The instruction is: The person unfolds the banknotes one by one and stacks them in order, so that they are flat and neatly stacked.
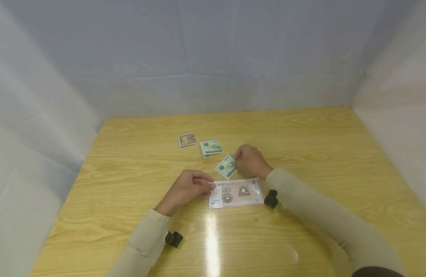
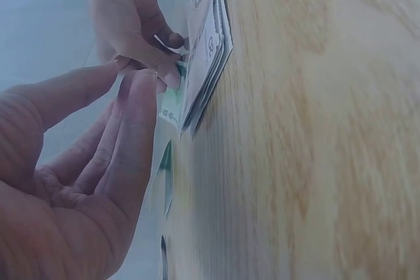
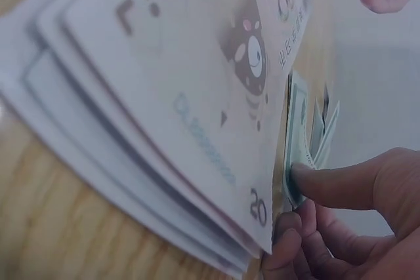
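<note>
My right hand (image 1: 251, 161) pinches a small folded green banknote (image 1: 224, 168) between thumb and fingers, just above the table. In the right wrist view the thumb lies on the face of this green note (image 3: 298, 129). A stack of pinkish 20 banknotes (image 1: 245, 196) with a cartoon figure lies flat nearer to me; its layered edges show in the right wrist view. By the stack's left end is my left hand (image 1: 186, 188), its fingers loosely bent and thumb close to the forefinger. I see nothing held in it (image 2: 85, 162).
Behind the hands lie a folded green banknote bundle (image 1: 211, 147) and, to its left, a folded brown banknote (image 1: 187, 140). The wooden table (image 1: 122, 161) ends at a pale sheet (image 1: 213, 92) at the back. Dark wrist cameras (image 1: 271, 199) sit on both sleeves.
</note>
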`<state>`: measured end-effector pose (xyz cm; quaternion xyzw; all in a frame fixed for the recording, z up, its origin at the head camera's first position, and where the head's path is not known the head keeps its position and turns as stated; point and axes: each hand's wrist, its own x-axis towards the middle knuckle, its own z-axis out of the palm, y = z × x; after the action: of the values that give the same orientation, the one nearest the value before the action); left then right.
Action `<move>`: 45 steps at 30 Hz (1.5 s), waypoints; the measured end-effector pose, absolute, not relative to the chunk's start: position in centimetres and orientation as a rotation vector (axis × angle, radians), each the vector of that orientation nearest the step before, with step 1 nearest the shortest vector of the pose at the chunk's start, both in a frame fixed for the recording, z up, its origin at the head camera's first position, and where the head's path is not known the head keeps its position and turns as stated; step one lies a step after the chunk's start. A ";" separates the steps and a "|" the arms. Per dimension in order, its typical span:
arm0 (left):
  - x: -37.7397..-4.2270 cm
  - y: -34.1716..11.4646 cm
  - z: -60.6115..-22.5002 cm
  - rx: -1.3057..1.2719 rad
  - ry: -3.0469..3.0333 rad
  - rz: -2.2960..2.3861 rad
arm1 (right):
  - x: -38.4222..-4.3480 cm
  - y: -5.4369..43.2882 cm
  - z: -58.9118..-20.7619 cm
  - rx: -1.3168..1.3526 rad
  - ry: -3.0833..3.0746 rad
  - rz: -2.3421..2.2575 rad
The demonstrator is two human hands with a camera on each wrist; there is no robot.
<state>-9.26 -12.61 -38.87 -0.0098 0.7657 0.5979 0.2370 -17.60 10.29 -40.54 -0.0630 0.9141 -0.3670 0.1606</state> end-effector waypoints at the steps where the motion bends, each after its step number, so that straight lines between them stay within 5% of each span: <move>1: -9.3 -12.6 -38.9 -0.025 2.096 1.642 | -17.6 10.5 -40.6 -0.183 2.613 -1.055; 18: -9.5 -12.3 -39.0 -0.039 2.124 1.658 | -18.0 13.6 -39.0 -0.041 2.449 -1.338; 45: -9.9 -11.8 -38.4 -0.154 1.833 1.916 | -12.4 11.9 -38.1 -0.016 2.049 -1.742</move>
<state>-9.86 -11.75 -38.39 -0.0564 0.6698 0.7003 0.2405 -12.39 11.90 -38.06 -0.0059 0.7424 -0.6312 0.2242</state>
